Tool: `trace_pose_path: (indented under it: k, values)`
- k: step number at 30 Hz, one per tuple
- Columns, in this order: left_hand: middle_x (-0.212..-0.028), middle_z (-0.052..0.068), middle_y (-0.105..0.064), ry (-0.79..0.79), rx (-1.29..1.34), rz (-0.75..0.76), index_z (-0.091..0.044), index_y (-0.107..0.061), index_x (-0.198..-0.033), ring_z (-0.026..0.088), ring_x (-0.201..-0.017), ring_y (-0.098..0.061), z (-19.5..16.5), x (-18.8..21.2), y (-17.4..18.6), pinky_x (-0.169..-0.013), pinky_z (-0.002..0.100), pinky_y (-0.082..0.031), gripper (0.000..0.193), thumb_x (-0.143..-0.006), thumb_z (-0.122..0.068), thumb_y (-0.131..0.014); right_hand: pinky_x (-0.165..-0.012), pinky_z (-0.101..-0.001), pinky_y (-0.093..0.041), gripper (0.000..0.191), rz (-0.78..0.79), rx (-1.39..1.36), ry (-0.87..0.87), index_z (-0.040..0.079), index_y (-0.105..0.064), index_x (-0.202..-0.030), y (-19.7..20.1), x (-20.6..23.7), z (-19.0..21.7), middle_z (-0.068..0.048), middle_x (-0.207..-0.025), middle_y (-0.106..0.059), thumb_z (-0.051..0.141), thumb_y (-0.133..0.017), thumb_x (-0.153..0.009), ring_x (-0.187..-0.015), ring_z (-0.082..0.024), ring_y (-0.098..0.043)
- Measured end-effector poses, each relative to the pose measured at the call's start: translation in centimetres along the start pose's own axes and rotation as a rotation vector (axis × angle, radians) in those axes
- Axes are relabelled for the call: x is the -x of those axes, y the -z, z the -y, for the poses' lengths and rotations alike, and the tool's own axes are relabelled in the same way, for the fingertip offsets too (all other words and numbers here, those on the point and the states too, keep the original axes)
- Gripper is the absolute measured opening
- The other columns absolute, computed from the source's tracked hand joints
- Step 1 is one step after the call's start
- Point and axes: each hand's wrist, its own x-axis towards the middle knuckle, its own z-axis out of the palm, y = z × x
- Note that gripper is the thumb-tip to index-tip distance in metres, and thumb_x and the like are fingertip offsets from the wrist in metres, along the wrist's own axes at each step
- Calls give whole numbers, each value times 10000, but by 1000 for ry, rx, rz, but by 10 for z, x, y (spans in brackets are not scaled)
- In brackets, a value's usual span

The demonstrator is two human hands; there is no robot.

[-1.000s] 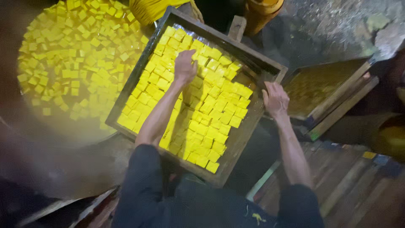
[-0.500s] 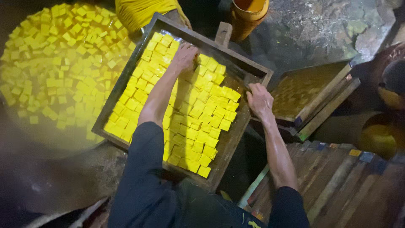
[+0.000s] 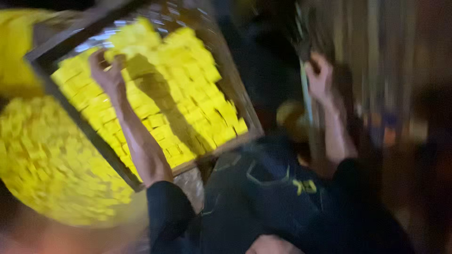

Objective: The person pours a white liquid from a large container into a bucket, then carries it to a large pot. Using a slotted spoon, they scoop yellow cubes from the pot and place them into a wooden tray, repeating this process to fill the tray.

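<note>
Fingers [image 3: 101, 61] of my left hand [image 3: 107, 75] are curled down onto the yellow cubes [image 3: 165, 94] at the ten o'clock corner of the wooden tray [image 3: 66, 110]; the blur is too heavy to tell whether they pinch a cube or only press on the layer. My left forearm runs from six o'clock up across the tray's lower edge, its shadow lying over the cubes toward four o'clock. My right hand [image 3: 320, 77] is raised at two o'clock, off the tray, fingers bent against a pale upright edge [image 3: 306, 101]; I cannot tell if they grip it. Cubes fill most of the tray in a packed layer. At eight o'clock, just outside the tray, sits a round heap of yellow cubes [image 3: 52, 164]. My dark sleeves and shirt [image 3: 263, 197] fill six o'clock.
</note>
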Motion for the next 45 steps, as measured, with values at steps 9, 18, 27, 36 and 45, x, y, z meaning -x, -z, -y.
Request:
trace_pose_path:
  k: [9, 18, 27, 36, 45]
  values:
    - [-1241, 42, -523, 41, 575, 816, -99, -625, -1263, 196, -1102, -654, -115, 231, -140, -810, 341, -667, 447, -857, -58, -808, -952, -395, -545, 333, -349, -226, -241, -57, -613, -1361, 37, 173, -49, -170, -1225, -702, 91, -660, -1067, -1079, -207, -671]
    - [-1221, 241, -669, -80, 222, 673, 24, -612, -1321, 360, -1074, -669, -94, 318, -99, -933, 440, -549, 406, -974, -184, -646, -1191, -437, -495, 350, -415, -182, 58, -42, -595, -1461, 58, 222, -34, -206, -1419, -662, 133, -681, -1170, -1345, -297, -626]
    - [-864, 141, -639, 144, -508, -779, 13, -610, -985, 251, -793, -590, 41, 304, 320, -720, 395, -481, 48, -999, -32, -600, -649, -266, -495, 441, 74, -740, 392, 37, -463, -1529, -48, 32, 111, -27, -994, -643, 257, -630, -1187, -758, -92, -572]
    - [-901, 202, -725, 977, -454, -951, -43, -695, -1106, 320, -772, -703, 122, 521, 392, -687, 447, -533, 198, -1067, -210, -594, -580, -275, -488, 159, 961, -561, 613, 7, -533, -1184, -379, 240, 445, -16, -821, -578, 39, -589, -1039, -648, -108, -562]
    - [-1532, 205, -512, 826, -522, -783, 12, -539, -1449, 369, -1457, -440, 128, 570, 408, -1201, 515, -366, 466, -1079, -262, -465, -639, -380, -525, 552, 1261, 220, 729, -27, -724, -949, -569, 517, 539, -128, -709, -706, 507, -601, -1013, -667, -211, -696]
